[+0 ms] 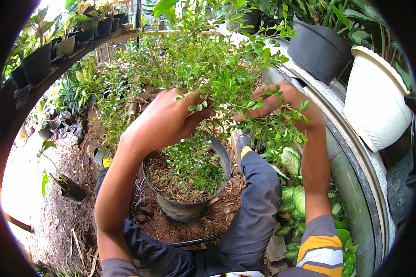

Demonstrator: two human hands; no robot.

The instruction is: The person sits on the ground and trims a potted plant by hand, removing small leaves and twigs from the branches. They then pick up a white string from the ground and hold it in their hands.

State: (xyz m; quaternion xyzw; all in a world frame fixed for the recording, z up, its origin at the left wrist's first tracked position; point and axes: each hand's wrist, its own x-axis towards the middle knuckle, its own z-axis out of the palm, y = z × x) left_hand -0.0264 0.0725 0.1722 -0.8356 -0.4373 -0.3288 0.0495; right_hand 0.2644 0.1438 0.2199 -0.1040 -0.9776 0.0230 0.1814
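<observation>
A small-leaved green shrub (225,65) spreads before me, its branches arching over both sides. My left hand (166,114) reaches into its middle from the left, thumb and fingers bent toward the stems. Leaves hide most of those fingertips. From the right, my right hand (284,100) is among the leafy twigs, with the fingers pointing inward and sprigs lying across them. Whether either hand grips a stem is not clear. Below my hands, between my legs, stands a round black plastic pot (183,207). Soil, dry bits and leafy green sprigs (194,162) fill its top.
At right, a bamboo pole (350,194) edges a ledge bearing a white plastic pot (378,100) and a black planter (319,48). Variegated plants (294,200) grow beside my right leg. A seedling bag (72,190) sits at left, under a shelf of potted plants (38,62).
</observation>
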